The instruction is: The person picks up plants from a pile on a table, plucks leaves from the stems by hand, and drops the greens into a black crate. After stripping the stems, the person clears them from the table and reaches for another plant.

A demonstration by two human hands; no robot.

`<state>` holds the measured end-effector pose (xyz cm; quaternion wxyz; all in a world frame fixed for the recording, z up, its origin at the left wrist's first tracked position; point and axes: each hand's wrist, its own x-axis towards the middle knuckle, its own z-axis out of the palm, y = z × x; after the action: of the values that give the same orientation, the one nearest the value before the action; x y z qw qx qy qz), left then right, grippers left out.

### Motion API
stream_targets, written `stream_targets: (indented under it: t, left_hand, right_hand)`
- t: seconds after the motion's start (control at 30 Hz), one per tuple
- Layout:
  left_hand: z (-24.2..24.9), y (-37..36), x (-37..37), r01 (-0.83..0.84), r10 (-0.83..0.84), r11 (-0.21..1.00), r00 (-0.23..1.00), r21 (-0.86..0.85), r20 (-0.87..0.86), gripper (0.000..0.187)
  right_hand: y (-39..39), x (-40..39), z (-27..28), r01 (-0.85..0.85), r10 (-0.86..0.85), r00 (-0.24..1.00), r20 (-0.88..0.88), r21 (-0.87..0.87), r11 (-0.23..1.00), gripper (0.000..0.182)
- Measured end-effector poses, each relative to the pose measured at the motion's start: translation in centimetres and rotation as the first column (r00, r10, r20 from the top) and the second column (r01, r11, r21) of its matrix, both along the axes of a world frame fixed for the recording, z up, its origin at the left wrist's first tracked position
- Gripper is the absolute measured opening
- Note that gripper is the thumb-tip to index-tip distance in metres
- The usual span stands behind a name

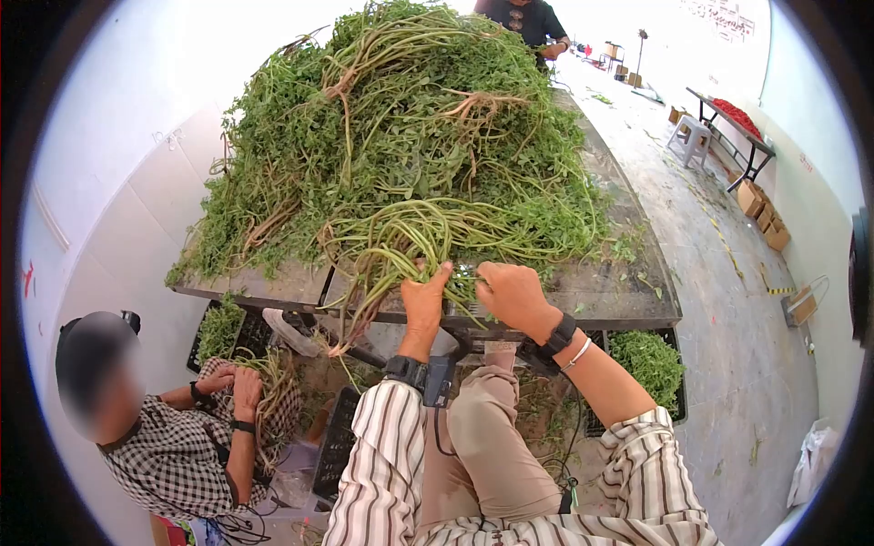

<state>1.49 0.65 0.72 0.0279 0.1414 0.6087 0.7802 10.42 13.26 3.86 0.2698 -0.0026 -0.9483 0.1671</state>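
A bunch of long green stems (401, 238) loops over the front edge of the table, its reddish root ends hanging below the edge. My left hand (424, 298) is closed around these stems, thumb on top. Just to its right, my right hand (515, 296) has its fingers pinched together beside some thin green stems; what lies between the fingertips is too small to make out. Behind both hands rises a large heap of leafy green plants (391, 136), with pale brown roots (484, 103) showing in places.
The heap covers most of a dark table (592, 314). A co-worker (173, 428) at lower left handles stems; another person (523, 20) stands at the far end. Crates of greens (645, 364) sit under the table. A stool (690, 138) and cardboard boxes (763, 214) stand at right.
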Motion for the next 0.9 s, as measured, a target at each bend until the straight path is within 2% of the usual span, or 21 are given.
stream_targets:
  t: [0.1,0.17,0.3,0.37,0.4,0.47,0.5,0.57,0.6,0.63,0.7,0.77,0.83,0.9]
  left_hand:
    - [-0.6,-0.1,-0.4,0.032,-0.031,0.999,0.998,-0.017,0.053,0.020]
    - [-0.9,0.0,-0.6,0.037,-0.036,0.999,0.999,-0.028,0.035,0.020]
    - [-0.8,0.2,-0.4,0.025,-0.024,0.999,1.000,-0.040,0.019,0.019]
    - [-0.7,0.3,-0.1,-0.054,0.054,0.998,0.998,0.015,-0.011,0.018]
    - [-0.6,0.2,-0.2,-0.057,0.057,0.998,0.998,0.013,-0.011,0.018]
    - [-0.7,0.0,-0.3,-0.018,0.018,1.000,1.000,-0.009,-0.020,0.019]
    - [-0.7,0.1,-0.4,-0.017,0.017,1.000,1.000,-0.010,-0.015,0.019]
    - [-1.0,0.4,-0.4,-0.037,0.039,0.996,0.999,0.086,-0.026,0.019]
    - [-1.1,0.2,-0.7,-0.016,0.017,0.999,0.999,0.043,-0.027,0.020]
    - [-1.2,0.2,-0.6,-0.014,0.015,0.999,1.000,0.044,-0.025,0.020]
    - [-0.8,0.0,-0.3,0.009,-0.009,1.000,1.000,0.027,0.018,0.020]
    - [-0.5,-0.1,-0.2,-0.001,0.001,1.000,1.000,0.019,0.003,0.019]
    - [-0.3,-0.1,0.0,-0.007,0.007,1.000,1.000,0.007,-0.018,0.019]
    - [0.4,-0.2,0.5,-0.045,0.045,0.999,0.999,-0.022,0.025,0.017]
  right_hand:
    - [0.2,0.3,-0.2,-0.028,0.027,0.999,-0.033,-0.009,1.000,0.011]
    - [0.2,0.4,-0.1,-0.075,0.065,0.987,-0.146,-0.068,0.995,0.010]
    - [0.3,-0.1,0.3,-0.059,0.044,0.990,-0.134,-0.107,0.993,0.009]
    - [0.5,-0.8,0.2,-0.140,0.057,0.970,-0.237,-0.354,0.925,0.011]
    - [0.9,-1.0,0.4,-0.143,0.059,0.970,-0.236,-0.356,0.924,0.011]
    - [2.1,-0.9,1.1,-0.183,0.040,0.976,-0.215,-0.705,0.685,0.015]
    - [2.3,-0.8,1.3,-0.179,0.038,0.977,-0.210,-0.707,0.684,0.015]
    - [2.6,-0.6,1.6,-0.130,0.137,0.989,-0.055,-0.769,0.627,0.017]
    - [2.8,-0.7,1.5,-0.093,0.168,0.985,0.034,-0.716,0.692,0.020]
    - [2.7,-0.9,1.0,-0.090,0.166,0.986,0.036,-0.715,0.693,0.020]
    - [2.2,-1.6,0.1,-0.075,0.091,0.995,0.029,-0.354,0.932,0.024]
    - [1.5,-2.3,-0.2,-0.086,0.113,0.991,0.066,-0.330,0.940,0.025]
    - [0.5,-2.6,-0.1,-0.006,0.052,0.983,0.176,-0.250,0.968,0.025]
    - [0.2,-2.9,0.4,0.009,0.036,0.975,0.221,-0.202,0.979,0.025]
